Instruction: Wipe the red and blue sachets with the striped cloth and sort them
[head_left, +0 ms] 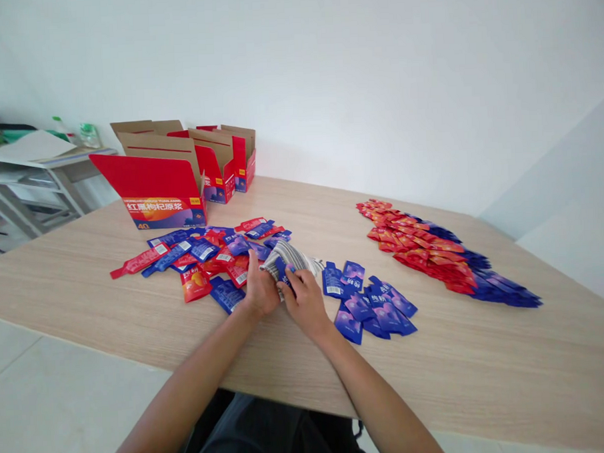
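At the middle of the table, my left hand (261,290) is closed around a grey-and-white striped cloth (299,257), its thumb pointing up. A blue sachet (282,270) lies against the cloth, and my right hand (305,302) pinches it between thumb and fingers. The lower part of the sachet is hidden by my fingers. Left of my hands is a loose heap of red and blue sachets (225,298), lying in mixed directions. Close by on the right, a smaller group of blue sachets (380,308) lies flat and overlapping.
Three open red cartons (164,207) with brown flaps stand at the back left. Long overlapping rows of red sachets (423,251) and blue sachets (499,289) lie on the right. Beyond the light wooden table (151,330), a grey side desk (54,164) stands left. A white wall runs behind.
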